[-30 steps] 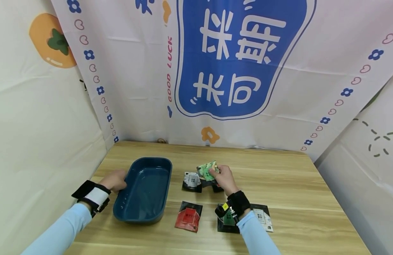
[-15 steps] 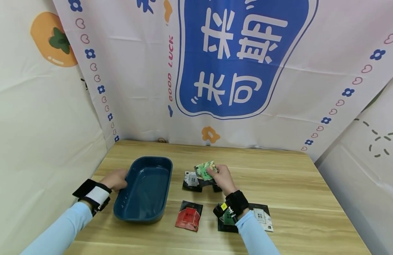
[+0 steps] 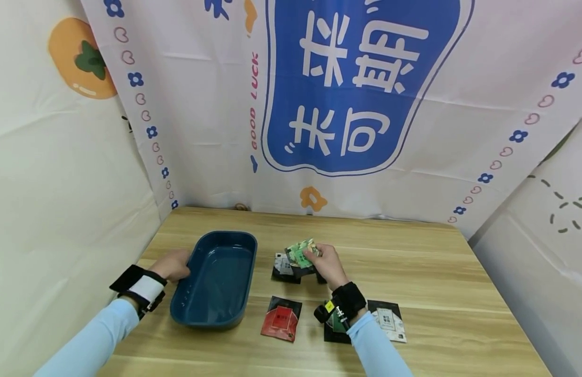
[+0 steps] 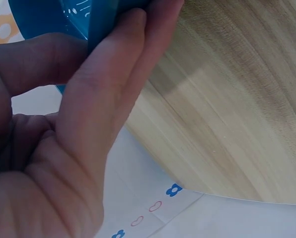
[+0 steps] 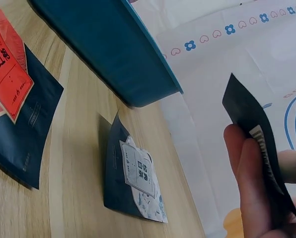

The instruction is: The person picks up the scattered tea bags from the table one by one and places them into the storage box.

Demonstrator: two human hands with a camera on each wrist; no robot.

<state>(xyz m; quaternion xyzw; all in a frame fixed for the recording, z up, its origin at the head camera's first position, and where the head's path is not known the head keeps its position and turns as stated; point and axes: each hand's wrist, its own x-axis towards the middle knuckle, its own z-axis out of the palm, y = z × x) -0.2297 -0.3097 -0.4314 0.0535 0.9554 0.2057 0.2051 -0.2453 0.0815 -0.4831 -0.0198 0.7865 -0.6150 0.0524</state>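
Note:
My left hand [image 3: 174,263] grips the left wall of a deep blue rectangular tray [image 3: 215,283]. In the left wrist view its thumb is inside the tray wall [image 4: 102,25] and the fingers outside. Between thumb and fingers, my right hand [image 3: 329,264] pinches a green-and-black tea packet [image 3: 298,255], raised over the table to the right of the tray. The right wrist view shows this packet [image 5: 252,119] nearly edge-on, back side visible. Partly overlapped by it in the head view is a white-and-black tea packet [image 3: 282,267]. Another dark packet [image 3: 321,278] is mostly hidden beneath the right hand.
A red-and-black tea packet [image 3: 281,318] lies nearer the front, right of the tray. Beneath the right wrist is a green-and-black packet [image 3: 337,329], partly covered, with a white-and-black one [image 3: 387,320] beside it. A printed cloth [image 3: 215,173] hangs behind the wooden table [image 3: 423,267].
My right hand has shifted slightly left with the green packet, which now overlaps more of the white packet. The left hand and the tray have stayed in place.

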